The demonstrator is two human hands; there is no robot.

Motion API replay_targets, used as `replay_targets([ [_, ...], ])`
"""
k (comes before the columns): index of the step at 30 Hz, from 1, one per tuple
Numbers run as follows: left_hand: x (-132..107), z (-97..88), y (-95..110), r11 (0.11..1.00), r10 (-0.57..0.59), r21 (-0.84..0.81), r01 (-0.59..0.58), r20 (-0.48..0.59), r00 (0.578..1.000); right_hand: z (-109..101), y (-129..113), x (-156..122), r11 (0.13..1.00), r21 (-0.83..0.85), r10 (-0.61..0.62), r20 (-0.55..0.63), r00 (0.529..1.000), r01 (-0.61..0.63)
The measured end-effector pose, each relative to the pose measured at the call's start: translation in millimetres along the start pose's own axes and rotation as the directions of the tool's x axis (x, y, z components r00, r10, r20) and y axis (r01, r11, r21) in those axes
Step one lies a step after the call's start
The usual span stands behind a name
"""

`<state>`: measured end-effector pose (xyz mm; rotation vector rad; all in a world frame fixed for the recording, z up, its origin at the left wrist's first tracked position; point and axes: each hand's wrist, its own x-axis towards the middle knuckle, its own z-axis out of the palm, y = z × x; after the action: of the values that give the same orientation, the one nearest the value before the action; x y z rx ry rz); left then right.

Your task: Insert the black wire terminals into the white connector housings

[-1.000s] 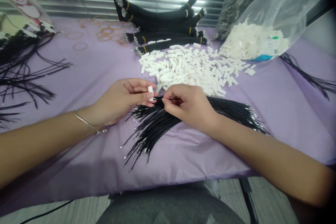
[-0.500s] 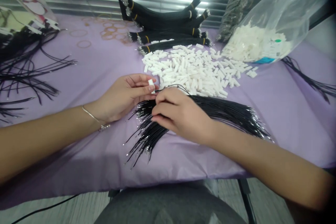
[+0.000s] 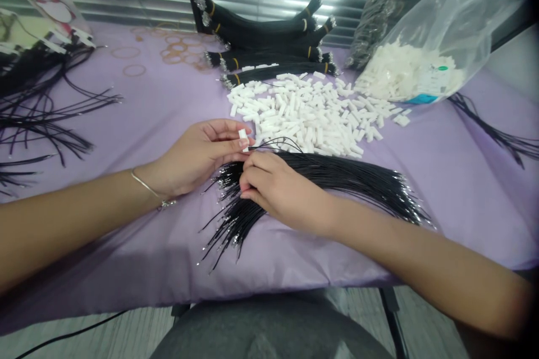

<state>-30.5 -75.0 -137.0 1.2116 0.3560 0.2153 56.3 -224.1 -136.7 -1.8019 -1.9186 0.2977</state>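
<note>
My left hand (image 3: 206, 151) pinches a small white plastic connector housing (image 3: 243, 134) between thumb and fingers. Thin black wires (image 3: 278, 142) run from beside the housing and arch to the right over a bundle. That bundle of black wires (image 3: 349, 171), with shiny metal terminals at its ends, lies on the purple cloth. Over its left part rests my right hand (image 3: 282, 188), fingers bent and closed near the wire ends. Its fingertips are partly hidden, so what they grip cannot be made out.
Behind the hands spreads a pile of white connector housings (image 3: 307, 115). Tied black wire bundles (image 3: 269, 33) are stacked at the back. A clear bag of white pieces (image 3: 412, 70) stands back right. More black wires (image 3: 42, 101) lie left, near rubber bands (image 3: 174, 47).
My right hand has shifted slightly left and down, away from the housing toward the wire ends of the bundle. My left hand keeps the white connector housing in nearly the same place.
</note>
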Motion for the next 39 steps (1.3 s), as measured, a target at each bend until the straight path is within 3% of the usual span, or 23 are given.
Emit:
replay_targets([
  [8,-2,1.5,3,1.000,-0.018,-0.018,0.019,0.031,0.999,-11,4,-3,0.984,0.147,-0.076,-0.161,0.984,0.100],
  [19,0,-0.9,2,1.000,-0.006,0.011,0.005,0.063,0.998,-12,8,-5,0.952,0.217,-0.163,-0.235,0.958,0.216],
  [22,0,-0.5,2,1.000,-0.008,0.006,0.007,0.061,0.998,-12,11,-4,0.965,0.203,-0.111,-0.247,0.963,0.163],
  [25,0,-1.4,1,1.000,0.005,-0.010,-0.005,0.042,0.999,-9,14,0,0.994,0.087,-0.038,-0.254,0.967,0.062],
  [29,1,-2.6,0,1.000,0.011,-0.017,-0.011,0.014,1.000,-4,17,5,0.998,-0.053,-0.027,-0.174,0.984,0.018],
  [39,3,-4.1,-1,1.000,0.008,-0.009,-0.008,0.017,1.000,0,14,7,0.997,-0.044,0.053,-0.096,0.994,-0.058],
])
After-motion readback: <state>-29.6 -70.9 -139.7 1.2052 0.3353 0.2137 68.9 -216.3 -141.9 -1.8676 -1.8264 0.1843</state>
